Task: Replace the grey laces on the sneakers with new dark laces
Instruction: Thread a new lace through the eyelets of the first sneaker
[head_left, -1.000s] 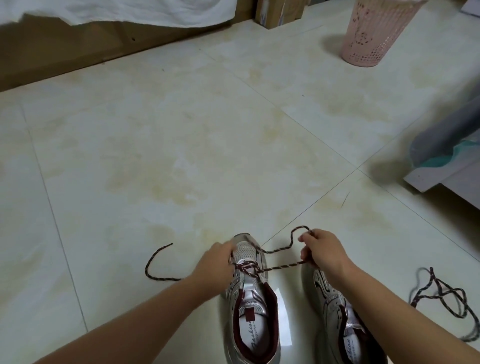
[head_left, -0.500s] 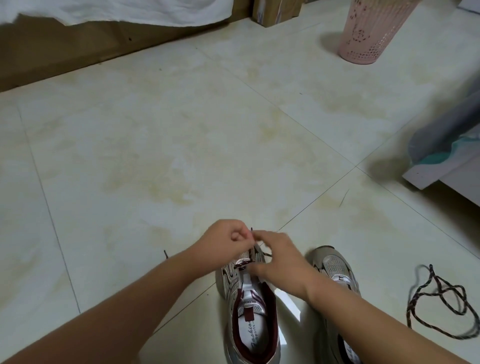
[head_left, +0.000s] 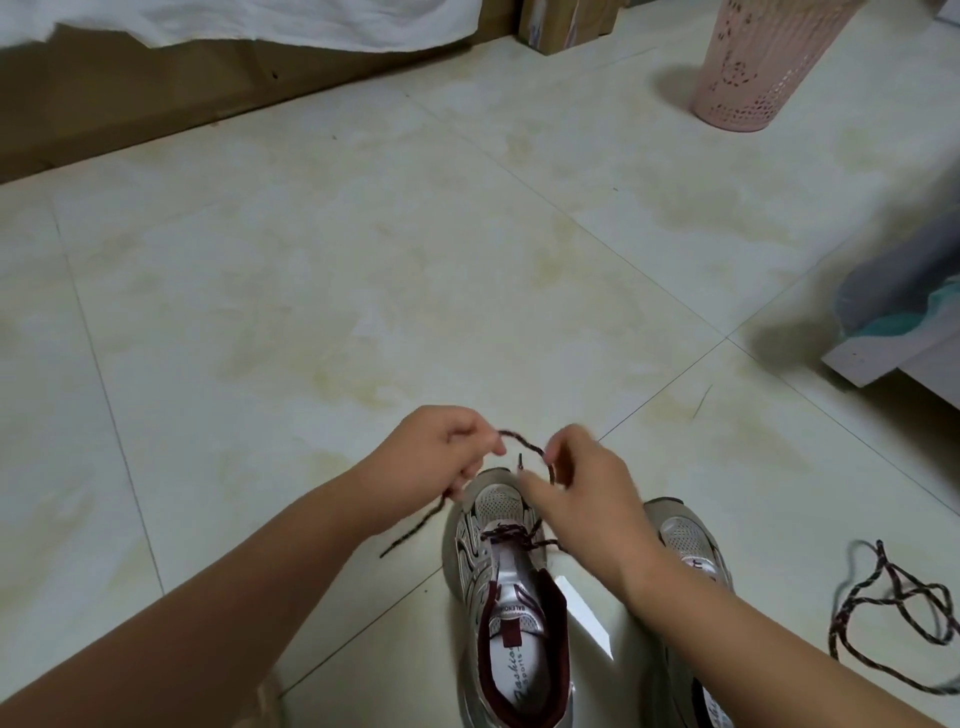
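Nearest the camera, at six o'clock, a silver mesh sneaker with a maroon collar and lining (head_left: 506, 597) is seen standing on the pale tiled floor (head_left: 311, 312), toe pointed away, and only its lowest eyelets near the toe appear to be threaded with the dark maroon-and-black braided lace (head_left: 524, 447); the upper eyelets are seen bare, so this shoe is judged barely begun. At about five o'clock, just beside it, a second silver mesh sneaker (head_left: 685, 540) is largely hidden by the right forearm, and no lace can be made out in it. A white card-like sheet (head_left: 584, 608) is wedged between the two shoes. Further out at four o'clock, well apart from the shoes, a second dark braided lace (head_left: 893, 603) lies loosely tangled, apparently kept for the second sneaker. Just beyond the first shoe's toe, the lace is pinched by the left hand (head_left: 436, 457) and by the right hand (head_left: 582, 488), the two held close together with a short arch of cord between them; the right hand is blurred, so its exact grip is uncertain. No grey laces are in view. Far off at one o'clock, a pink perforated plastic bin (head_left: 748, 62) is seen.
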